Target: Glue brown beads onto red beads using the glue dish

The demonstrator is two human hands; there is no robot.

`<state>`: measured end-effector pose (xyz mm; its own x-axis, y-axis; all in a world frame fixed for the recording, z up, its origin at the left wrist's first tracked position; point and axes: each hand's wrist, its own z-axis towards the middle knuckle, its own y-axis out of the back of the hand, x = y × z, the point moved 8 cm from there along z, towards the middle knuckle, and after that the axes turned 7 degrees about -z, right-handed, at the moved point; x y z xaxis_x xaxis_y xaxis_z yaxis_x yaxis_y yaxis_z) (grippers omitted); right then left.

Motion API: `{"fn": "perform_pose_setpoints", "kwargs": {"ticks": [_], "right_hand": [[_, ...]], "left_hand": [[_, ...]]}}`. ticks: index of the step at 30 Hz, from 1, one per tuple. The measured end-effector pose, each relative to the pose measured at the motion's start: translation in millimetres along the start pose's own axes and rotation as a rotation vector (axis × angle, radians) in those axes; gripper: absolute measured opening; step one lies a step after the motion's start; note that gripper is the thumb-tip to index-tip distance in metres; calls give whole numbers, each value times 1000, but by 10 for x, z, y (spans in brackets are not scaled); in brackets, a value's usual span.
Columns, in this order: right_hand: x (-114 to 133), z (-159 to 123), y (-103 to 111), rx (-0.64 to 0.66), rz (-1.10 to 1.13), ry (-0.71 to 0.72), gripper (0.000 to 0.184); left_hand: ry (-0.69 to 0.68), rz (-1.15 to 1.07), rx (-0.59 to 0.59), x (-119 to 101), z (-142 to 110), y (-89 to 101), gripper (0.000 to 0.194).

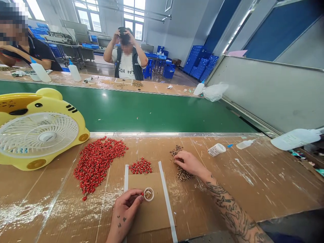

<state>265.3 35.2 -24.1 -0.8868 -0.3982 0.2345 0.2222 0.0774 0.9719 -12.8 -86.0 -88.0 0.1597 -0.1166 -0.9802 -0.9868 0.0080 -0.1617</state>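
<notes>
My left hand pinches a small red piece between thumb and fingertips. Right beside those fingertips, a small round clear cup stands on a cardboard sheet and holds a little liquid and something thin. My right hand is over a pile of small brass-brown metal pieces, its fingertips drawn together at the pile's left side; what they hold is too small to make out. Near the sheet's far edge lies a small heap of red pieces with metal stems.
A larger red heap spreads at left, near a yellow fan. At right are a white bottle, a small glue bottle and a large bottle. Beyond a green belt, two people sit opposite.
</notes>
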Motion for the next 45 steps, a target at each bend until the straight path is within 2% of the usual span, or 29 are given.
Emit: {"fn": "perform_pose_setpoints", "kwargs": {"ticks": [10, 18, 22, 27, 31, 34, 45], "right_hand": [[46, -18, -130, 62, -46, -19, 18], [92, -79, -113, -45, 45, -67, 15], [393, -243, -152, -89, 242, -92, 10], [1051, -381, -190, -143, 792, -43, 3], [1434, -381, -218, -76, 961, -11, 6], [1528, -375, -240, -48, 967, -13, 6], [1616, -444, -146, -79, 896, 66, 12]], "left_hand": [[11, -24, -16, 18, -6, 13, 23], [-18, -12, -38, 8, -11, 46, 20], [-101, 4, -89, -146, -67, 31, 15], [-212, 48, -94, -409, -124, -91, 8], [-294, 54, -104, -548, -150, -108, 7], [-348, 71, -111, -586, -178, -87, 7], [-542, 221, -86, -758, -251, -173, 16]]}}
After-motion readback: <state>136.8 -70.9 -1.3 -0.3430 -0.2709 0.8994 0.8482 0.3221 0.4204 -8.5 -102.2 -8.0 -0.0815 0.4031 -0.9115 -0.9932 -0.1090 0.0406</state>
